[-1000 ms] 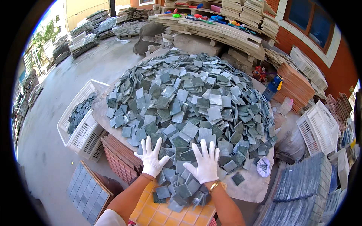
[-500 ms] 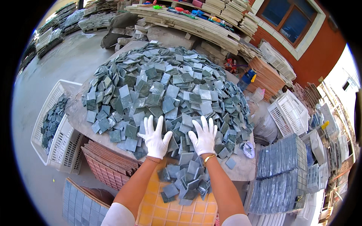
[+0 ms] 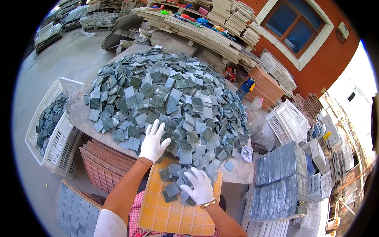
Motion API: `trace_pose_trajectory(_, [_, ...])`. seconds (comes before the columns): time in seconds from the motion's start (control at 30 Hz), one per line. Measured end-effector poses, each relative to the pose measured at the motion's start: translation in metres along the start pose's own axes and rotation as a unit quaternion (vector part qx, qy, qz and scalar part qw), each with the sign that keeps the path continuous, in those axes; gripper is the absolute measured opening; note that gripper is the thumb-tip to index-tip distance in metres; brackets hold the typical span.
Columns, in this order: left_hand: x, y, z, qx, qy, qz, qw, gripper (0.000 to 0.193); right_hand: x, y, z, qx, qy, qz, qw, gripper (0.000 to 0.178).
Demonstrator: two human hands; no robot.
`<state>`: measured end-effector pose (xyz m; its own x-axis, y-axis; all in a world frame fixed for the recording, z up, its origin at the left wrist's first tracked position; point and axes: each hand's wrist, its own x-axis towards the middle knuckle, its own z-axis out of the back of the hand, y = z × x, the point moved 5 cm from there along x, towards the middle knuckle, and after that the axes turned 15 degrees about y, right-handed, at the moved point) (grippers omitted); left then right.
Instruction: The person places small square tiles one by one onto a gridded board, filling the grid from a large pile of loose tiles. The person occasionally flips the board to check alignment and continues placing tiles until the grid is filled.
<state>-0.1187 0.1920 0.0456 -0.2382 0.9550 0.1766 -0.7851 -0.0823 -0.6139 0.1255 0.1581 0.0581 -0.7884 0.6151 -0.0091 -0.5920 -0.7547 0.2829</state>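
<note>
A large heap of square grey-green stone tiles (image 3: 185, 98) covers the table. My left hand (image 3: 153, 142), in a white glove, lies at the heap's near edge with its fingers spread, holding nothing. Below it, a yellow tray (image 3: 169, 213) divided by a raised grid leans against the table's front edge. Several loose tiles (image 3: 172, 189) lie across the tray's upper part. My right hand (image 3: 199, 186), also white-gloved, is over these loose tiles, palm down with fingers apart. Whether its fingertips touch them I cannot tell.
At the left stands a white plastic crate (image 3: 59, 154) with small tiles inside. Reddish grid trays (image 3: 103, 168) are stacked below the table edge. Stacked tile-filled trays (image 3: 278, 193) stand at the right. A crumpled white cloth (image 3: 246, 154) lies on the table's right edge.
My right hand has moved down from the heap onto the tiles on the tray. My left hand has shifted slightly left. The whole view has turned a little.
</note>
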Motion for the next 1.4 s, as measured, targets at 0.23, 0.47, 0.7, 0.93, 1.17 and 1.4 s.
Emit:
trace_pose_trajectory(0.23, [-0.061, -0.029, -0.007, 0.014, 0.001, -0.073, 0.997, 0.067, -0.061, 0.040, -0.018, -0.054, -0.008, 0.072, 0.996, 0.036])
trace_pose_trajectory(0.47, [-0.188, -0.085, -0.029, -0.031, 0.163, -0.111, 0.980, 0.066, -0.117, 0.054, -0.054, 0.180, 0.051, 0.225, 0.956, 0.034])
trace_pose_trajectory(0.7, [-0.226, -0.093, -0.072, 0.193, 0.226, -0.085, 0.951, 0.061, -0.131, 0.003, -0.029, 0.299, -0.055, 0.106, 0.947, 0.035])
trace_pose_trajectory(0.93, [-0.211, -0.104, -0.070, 0.186, 0.171, -0.074, 0.965, 0.062, -0.114, 0.002, -0.051, 0.264, -0.076, 0.156, 0.949, 0.032])
trace_pose_trajectory(1.17, [-0.214, -0.088, -0.074, 0.157, 0.157, -0.077, 0.972, 0.069, -0.117, -0.011, -0.048, 0.283, -0.012, 0.120, 0.952, 0.031])
trace_pose_trajectory(1.4, [-0.247, -0.082, -0.053, 0.079, 0.148, -0.018, 0.986, 0.073, -0.066, -0.108, 0.018, 0.188, -0.154, -0.076, 0.967, 0.028])
